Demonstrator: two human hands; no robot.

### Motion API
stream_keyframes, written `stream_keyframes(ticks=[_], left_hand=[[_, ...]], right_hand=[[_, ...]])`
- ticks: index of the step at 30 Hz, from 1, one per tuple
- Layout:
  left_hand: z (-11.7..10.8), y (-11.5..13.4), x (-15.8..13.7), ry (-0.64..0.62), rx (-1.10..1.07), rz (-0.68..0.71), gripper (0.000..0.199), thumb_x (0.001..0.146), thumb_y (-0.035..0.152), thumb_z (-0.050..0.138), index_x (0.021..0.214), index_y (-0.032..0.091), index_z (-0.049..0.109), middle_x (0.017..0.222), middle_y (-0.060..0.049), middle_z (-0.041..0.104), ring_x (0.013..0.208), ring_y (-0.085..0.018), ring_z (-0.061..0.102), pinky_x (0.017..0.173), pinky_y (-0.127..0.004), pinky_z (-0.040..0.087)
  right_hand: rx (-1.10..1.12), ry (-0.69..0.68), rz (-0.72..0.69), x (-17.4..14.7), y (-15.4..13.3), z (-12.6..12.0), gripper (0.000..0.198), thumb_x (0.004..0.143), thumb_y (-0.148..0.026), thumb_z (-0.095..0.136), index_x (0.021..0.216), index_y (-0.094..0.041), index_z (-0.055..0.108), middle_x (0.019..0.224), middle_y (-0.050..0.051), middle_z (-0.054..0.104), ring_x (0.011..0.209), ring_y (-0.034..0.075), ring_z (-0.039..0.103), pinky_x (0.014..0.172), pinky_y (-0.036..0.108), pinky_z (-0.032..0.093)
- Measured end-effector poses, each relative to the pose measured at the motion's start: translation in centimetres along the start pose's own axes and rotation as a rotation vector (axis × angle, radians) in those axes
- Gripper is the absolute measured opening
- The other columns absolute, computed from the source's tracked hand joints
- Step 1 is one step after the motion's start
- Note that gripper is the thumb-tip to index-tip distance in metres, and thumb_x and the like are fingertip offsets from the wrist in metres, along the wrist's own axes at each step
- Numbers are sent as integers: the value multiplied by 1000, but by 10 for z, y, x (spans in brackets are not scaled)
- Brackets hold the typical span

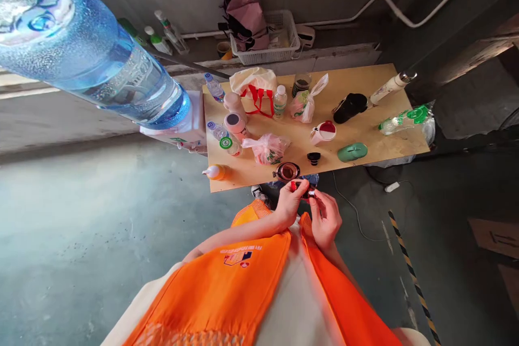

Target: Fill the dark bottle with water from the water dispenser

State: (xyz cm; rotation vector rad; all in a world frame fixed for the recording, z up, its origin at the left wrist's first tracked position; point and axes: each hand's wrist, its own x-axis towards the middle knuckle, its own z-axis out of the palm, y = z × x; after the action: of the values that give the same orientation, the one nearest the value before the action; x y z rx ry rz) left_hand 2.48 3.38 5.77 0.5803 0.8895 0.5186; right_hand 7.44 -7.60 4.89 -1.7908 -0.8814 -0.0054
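Note:
Just past the table's front edge, my left hand (287, 206) and my right hand (326, 220) are together in front of me. Their fingers pinch a small dark packet (308, 192) with red and white parts; its exact kind is too small to tell. Close beyond my left hand stands an open cup (288, 171), seen from above, with a dark rim and a brownish inside. A small black stopper-like lid (313, 158) lies behind the packet on the wooden table (251, 177). A green case-like object (352, 152) is to its right.
Several bottles, tumblers and tied plastic bags crowd the table, including a white-and-red cup (324, 132) and a black flask (349, 107). An orange squeeze bottle (216, 172) stands at the front left corner. A water dispenser with a large blue jug (93, 54) rises on the left.

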Motion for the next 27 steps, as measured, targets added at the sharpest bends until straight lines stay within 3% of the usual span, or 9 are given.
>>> stream_keyframes(ticks=[4, 8, 10, 13, 16, 20, 23, 25, 27], left_hand=[[-32, -9, -2, -40, 295, 109, 65, 73, 55, 94, 121, 18, 70, 104, -4, 71, 92, -15, 66, 81, -27, 54], [-96, -19, 6, -81, 762, 176, 50, 81, 46, 89, 119, 19, 69, 105, -7, 74, 99, -22, 70, 88, -34, 57], [-125, -27, 15, 52, 957, 247, 62, 78, 39, 92, 131, 21, 64, 122, -10, 73, 108, -26, 70, 96, -42, 58], [-149, -39, 40, 227, 1118, 305, 99, 70, 29, 96, 154, 24, 44, 156, -17, 55, 129, -33, 66, 113, -54, 54], [-149, -49, 72, 216, 1215, 382, 122, 62, 27, 102, 162, 27, 33, 164, -18, 46, 152, -39, 49, 127, -60, 41], [-136, -62, 106, 233, 1220, 511, 124, 58, 31, 106, 161, 27, 38, 160, -19, 47, 153, -42, 45, 129, -63, 36], [-129, -69, 118, 227, 1156, 538, 109, 59, 31, 106, 152, 26, 50, 155, -19, 50, 149, -42, 49, 127, -64, 40], [-134, -68, 117, 115, 1056, 595, 99, 61, 35, 105, 146, 24, 55, 151, -18, 55, 147, -41, 52, 125, -62, 43], [-151, -65, 103, -62, 944, 653, 92, 64, 41, 104, 142, 23, 59, 147, -17, 62, 143, -39, 57, 124, -58, 45]], right_hand=[[93, 106, 344, 20, 85, 3, 36, 100, -41, 69, 128, -19, 68, 113, 12, 75, 84, 19, 76, 76, 35, 70], [17, 246, 658, 69, 198, 30, 49, 94, -53, 65, 124, -14, 63, 112, 15, 73, 87, 22, 75, 72, 38, 70], [-38, 243, 700, 88, 237, 50, 53, 94, -55, 62, 124, -12, 61, 112, 18, 73, 89, 24, 75, 72, 40, 69], [-101, 231, 694, 104, 266, 73, 53, 93, -54, 65, 122, -9, 63, 113, 22, 74, 99, 29, 75, 82, 44, 68], [-189, 222, 682, 104, 272, 81, 54, 92, -51, 67, 121, -5, 67, 114, 28, 75, 108, 35, 75, 96, 50, 63], [-294, 185, 583, 77, 251, 78, 59, 94, -44, 58, 141, -9, 64, 142, 29, 66, 134, 39, 64, 109, 55, 55], [-158, -193, 350, 37, 213, 85, 75, 89, -34, 54, 161, -13, 47, 159, 23, 56, 139, 33, 62, 109, 49, 57], [-57, -445, 265, 3, 182, 92, 85, 87, -33, 55, 169, -18, 34, 162, 19, 54, 137, 31, 65, 110, 47, 57], [-42, -471, 293, -35, 151, 98, 88, 90, -35, 57, 172, -22, 27, 162, 17, 55, 137, 32, 66, 111, 50, 56]])
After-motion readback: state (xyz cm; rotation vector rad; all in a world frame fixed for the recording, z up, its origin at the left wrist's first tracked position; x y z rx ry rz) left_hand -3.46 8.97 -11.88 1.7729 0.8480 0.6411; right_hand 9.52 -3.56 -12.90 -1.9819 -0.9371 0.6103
